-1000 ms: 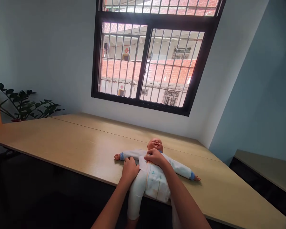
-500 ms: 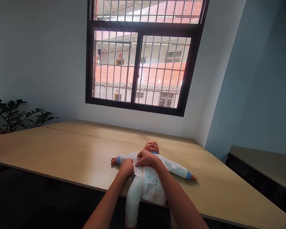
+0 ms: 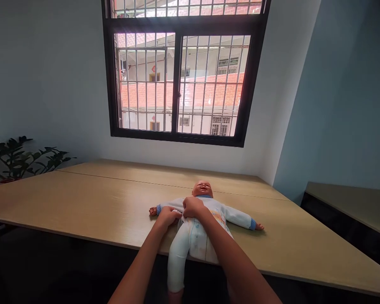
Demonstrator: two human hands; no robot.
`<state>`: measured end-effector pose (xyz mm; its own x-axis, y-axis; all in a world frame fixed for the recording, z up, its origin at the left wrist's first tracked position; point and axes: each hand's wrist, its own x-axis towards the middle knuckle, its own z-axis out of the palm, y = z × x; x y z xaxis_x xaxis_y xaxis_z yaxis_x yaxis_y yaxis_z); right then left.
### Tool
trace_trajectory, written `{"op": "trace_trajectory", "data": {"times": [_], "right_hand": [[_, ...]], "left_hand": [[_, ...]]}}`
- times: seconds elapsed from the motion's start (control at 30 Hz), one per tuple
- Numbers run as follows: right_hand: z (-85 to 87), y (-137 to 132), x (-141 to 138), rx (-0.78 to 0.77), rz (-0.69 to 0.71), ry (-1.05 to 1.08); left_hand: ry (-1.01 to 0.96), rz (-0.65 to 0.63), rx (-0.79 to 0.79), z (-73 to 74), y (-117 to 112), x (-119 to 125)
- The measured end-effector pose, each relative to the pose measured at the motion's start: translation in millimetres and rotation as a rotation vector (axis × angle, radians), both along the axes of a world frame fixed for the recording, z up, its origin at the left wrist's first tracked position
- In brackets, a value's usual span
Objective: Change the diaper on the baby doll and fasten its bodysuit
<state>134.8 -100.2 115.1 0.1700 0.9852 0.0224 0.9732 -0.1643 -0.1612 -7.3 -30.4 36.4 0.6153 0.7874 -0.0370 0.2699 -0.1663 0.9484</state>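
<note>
A baby doll in white clothes with blue cuffs lies on its back on the table, arms spread and legs over the front edge. Around its hips is a white diaper with blue and orange prints. My left hand is closed at the doll's waist, pinching the white side edge of the diaper. Right beside it, my right hand is closed on the diaper's upper edge over the belly. Its fingertips are partly hidden. My right forearm covers part of the diaper and the doll's other leg.
The wooden table stretches wide to the left and right, its front edge close to me. Behind it is a barred window in the wall. A leafy plant stands at the far left, and another table at the right.
The white side flap that hung between my hands is now gathered in at the waist. My left hand has turned flatter. The view has shifted slightly.
</note>
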Motion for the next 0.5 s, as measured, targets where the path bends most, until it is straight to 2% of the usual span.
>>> {"op": "trace_trajectory", "data": {"times": [0.17,0.3,0.5], "right_hand": [[2.5,2,-7,-0.03,-0.021,-0.036],[0.6,-3,-11,0.023,-0.057,-0.04],[-4.3,-7,-12,0.151,-0.263,-0.028]], "left_hand": [[-0.065,-0.023,-0.046,3.1,-3,0],[-0.13,-0.04,-0.066,5.6,-11,-1],[-0.184,0.008,-0.022,2.5,-21,3]]}}
